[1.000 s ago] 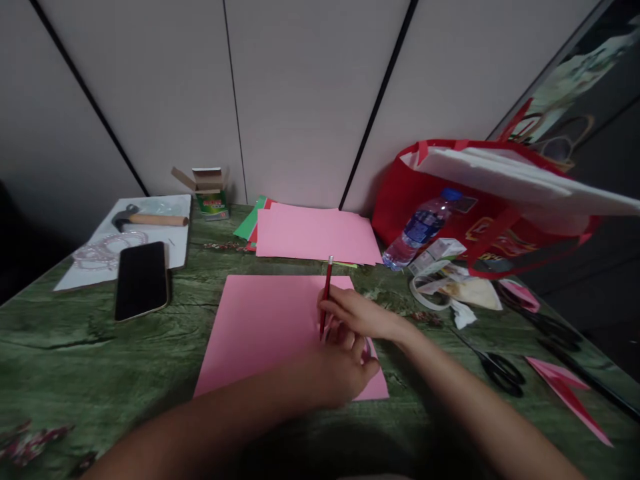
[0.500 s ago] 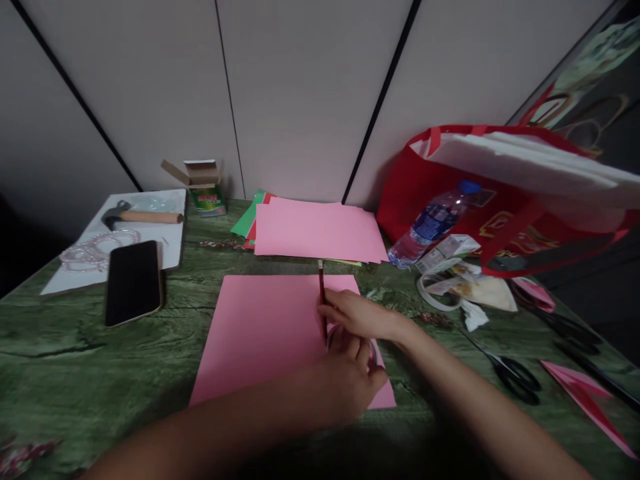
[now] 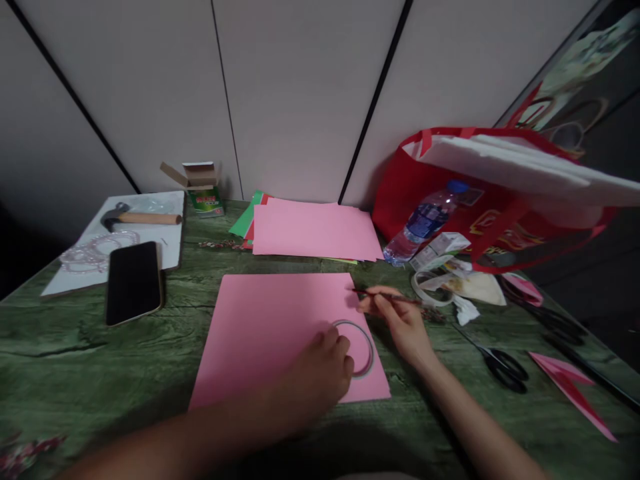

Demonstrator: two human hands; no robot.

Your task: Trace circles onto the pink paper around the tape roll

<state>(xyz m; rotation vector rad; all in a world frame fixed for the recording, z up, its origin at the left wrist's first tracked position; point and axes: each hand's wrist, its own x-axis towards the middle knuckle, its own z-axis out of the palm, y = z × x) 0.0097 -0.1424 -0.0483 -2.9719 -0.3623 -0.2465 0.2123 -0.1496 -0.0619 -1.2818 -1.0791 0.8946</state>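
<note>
A sheet of pink paper [image 3: 260, 320] lies flat on the table in front of me. On its right part rests a thin grey ring [image 3: 371, 353], its left side hidden by my fingers. My left hand [image 3: 323, 367] is curled over that side and holds the ring against the paper. Beside the sheet's right edge, my right hand [image 3: 403, 327] grips a dark red pencil [image 3: 369, 293] between thumb and fingers. The pencil lies nearly level, with its tip pointing left over the paper.
Pink sheets [image 3: 315, 230] are stacked behind. At left are a phone [image 3: 134, 283], a hammer [image 3: 145, 217] and a small green box [image 3: 206, 200]. To the right stand a red bag [image 3: 395, 183] and a leaning water bottle [image 3: 425, 223]; scissors [image 3: 505, 368] and folded pink paper [image 3: 575, 390] lie nearer.
My right hand has moved right, off the ring area, and the pencil has turned from upright to nearly level. My left hand has shifted left, uncovering more of the ring.
</note>
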